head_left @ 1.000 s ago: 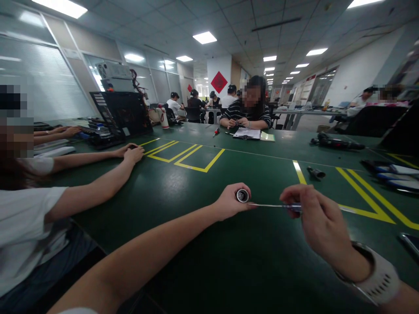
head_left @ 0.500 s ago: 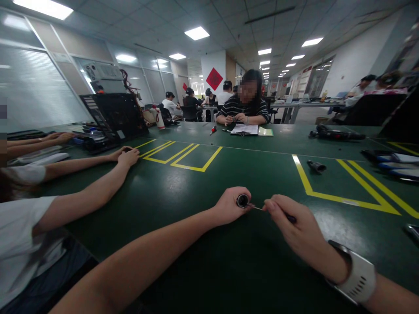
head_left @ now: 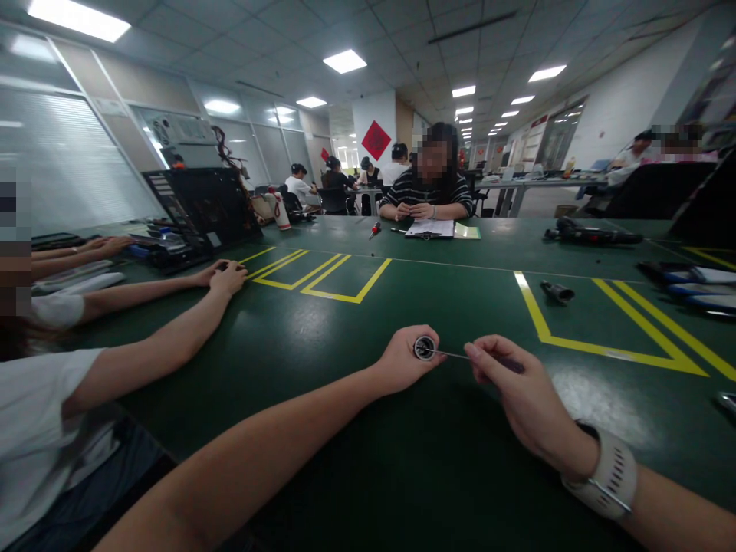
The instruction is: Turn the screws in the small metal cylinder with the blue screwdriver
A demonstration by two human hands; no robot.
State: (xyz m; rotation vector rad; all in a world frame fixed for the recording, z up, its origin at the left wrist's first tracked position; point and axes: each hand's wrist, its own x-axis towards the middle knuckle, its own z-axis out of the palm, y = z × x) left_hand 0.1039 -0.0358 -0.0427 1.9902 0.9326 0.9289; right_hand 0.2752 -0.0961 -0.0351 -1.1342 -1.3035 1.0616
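Note:
My left hand (head_left: 405, 359) is wrapped round a dark cylindrical part (head_left: 424, 348), whose round open end with a pale rim faces me. Pinched in my right hand (head_left: 514, 379) is a thin tool with a dark handle (head_left: 514, 365). Its metal shaft (head_left: 451, 353) points left, and the tip reaches over or into the part's open end; which one I cannot tell. Beyond my right hand, a small dark tubular piece (head_left: 556, 291) lies inside a yellow taped outline (head_left: 621, 354) on the green table (head_left: 322, 353).
At the left, a person's hands (head_left: 227, 277) rest near yellow tape. A black case (head_left: 207, 203) stands behind them. Across the table are a person, a clipboard (head_left: 430, 228) and a red screwdriver (head_left: 375, 229). A black power tool (head_left: 592, 233) lies at the back right.
The tool's shaft has moved from beside the part's lower edge up to its open end. My right hand has shifted slightly, and its wrist has turned.

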